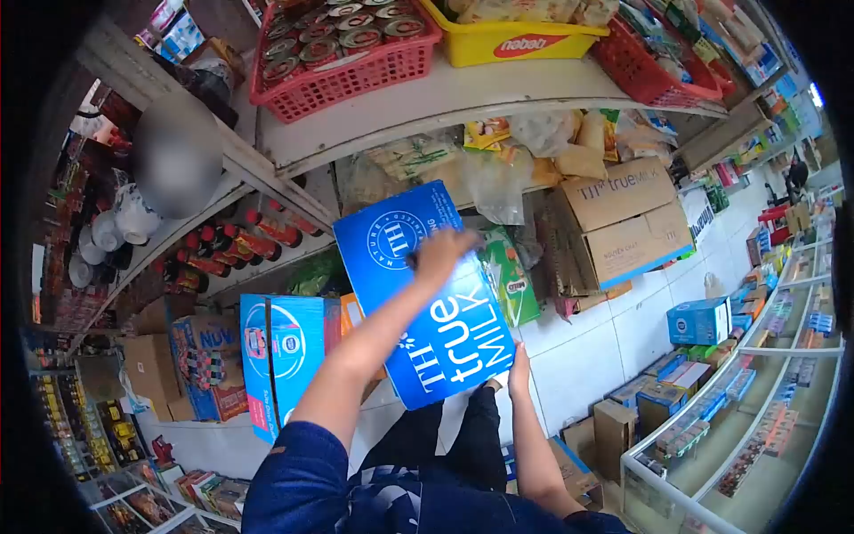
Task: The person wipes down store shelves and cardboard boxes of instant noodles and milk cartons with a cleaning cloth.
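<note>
- While the right hand (519, 372) grasps the blue milk box (396, 307) at its near right edge, the left hand (443, 255) is over the lettered face (blurred; cannot tell whether it grips).
- Box: tilted, before the person.
- Left: light-blue carton (301, 351).
- Right: brown carton (623, 222).
- Far: shelf (498, 91) bearing red basket (356, 84) of cans (360, 38), yellow basket (471, 46) right of it.

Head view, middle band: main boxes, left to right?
Plain brown cardboard box → box printed NUV → light-blue carton → bright-blue TH true MILK box → brown TH true MILK carton → small light-blue box.
</note>
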Demonstrator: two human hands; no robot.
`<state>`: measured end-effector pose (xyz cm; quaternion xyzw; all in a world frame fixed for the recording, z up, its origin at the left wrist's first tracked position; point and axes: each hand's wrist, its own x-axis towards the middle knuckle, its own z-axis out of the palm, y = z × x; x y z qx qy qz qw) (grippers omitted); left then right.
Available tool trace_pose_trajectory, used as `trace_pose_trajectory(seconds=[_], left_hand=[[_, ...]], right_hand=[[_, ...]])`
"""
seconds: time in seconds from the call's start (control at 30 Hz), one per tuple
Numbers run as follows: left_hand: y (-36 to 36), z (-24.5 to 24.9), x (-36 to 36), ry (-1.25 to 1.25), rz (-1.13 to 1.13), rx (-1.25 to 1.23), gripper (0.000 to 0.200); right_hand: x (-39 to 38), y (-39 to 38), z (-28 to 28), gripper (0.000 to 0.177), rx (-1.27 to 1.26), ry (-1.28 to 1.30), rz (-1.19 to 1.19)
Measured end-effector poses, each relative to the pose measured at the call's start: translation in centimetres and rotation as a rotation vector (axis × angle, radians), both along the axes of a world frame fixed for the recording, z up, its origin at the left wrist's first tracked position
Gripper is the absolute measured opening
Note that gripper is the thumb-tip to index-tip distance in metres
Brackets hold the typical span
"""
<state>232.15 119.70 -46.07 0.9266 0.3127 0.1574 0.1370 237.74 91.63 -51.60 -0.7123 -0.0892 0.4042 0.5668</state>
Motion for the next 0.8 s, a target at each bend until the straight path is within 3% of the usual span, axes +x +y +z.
trace_pose_trajectory(seconds=[0.07, 0.13, 0.23, 0.33, 0.4, 0.47, 0.5, 0.53, 0.63, 0.7, 0.77, 0.8], left_hand=[[5.9, -1.6, 0.0, 0.076, 0.202, 0.132, 0.024], [10.2, -3.3, -0.6, -0.054, 0.307, 0.271, 0.026], [9.2, -2.1, -0.7, -0.058, 0.353, 0.208, 0.027], [3.2, -1.4, 0.2, -0.075, 0.281, -0.02, 0.027], [-2.8, -2.2, -0.7, -0.045, 0.073, -0.116, 0.021], [-10.6, -2.8, -3.6, 0.092, -0.141, -0.143, 0.026], [-14.3, -0.5, -5.4, 0.171, -0.211, -0.153, 0.028], [-17.4, -0.9, -8.3, 0.043, -0.247, -0.05, 0.03], [-21.2, -0.3, -15.3, -0.005, -0.027, -0.194, 0.038], [-21.4, -1.6, -20.4, 0.063, 0.325, -0.541, 0.042], [-21.7, 0.0, -23.5, -0.145, 0.694, -0.49, 0.043], [-22.0, -0.1, -25.4, -0.158, 0.709, -0.469, 0.043]], right_hand=[[0.1, 0.0, 0.1, 0.049, 0.0, -0.059, 0.014], [0.0, 0.3, 0.8, 0.047, 0.014, -0.048, -0.004], [0.2, -0.3, -0.8, 0.047, 0.023, -0.054, 0.014], [0.1, -0.4, -1.1, 0.047, 0.058, -0.081, 0.028], [0.3, -0.3, -1.0, 0.047, 0.067, -0.097, 0.046], [0.6, -0.5, -1.6, 0.047, 0.055, -0.075, 0.061], [0.6, -0.8, -1.9, 0.047, 0.028, -0.044, 0.059], [1.0, -1.0, -2.4, 0.047, 0.013, 0.051, 0.086], [1.1, -1.0, -4.4, 0.048, 0.095, -0.177, 0.103], [1.4, -1.0, -5.4, 0.048, 0.181, -0.139, 0.121], [1.7, -0.9, -3.1, 0.051, 0.135, -0.133, 0.236], [1.6, -0.7, -2.8, 0.045, 0.165, -0.06, 0.205]])
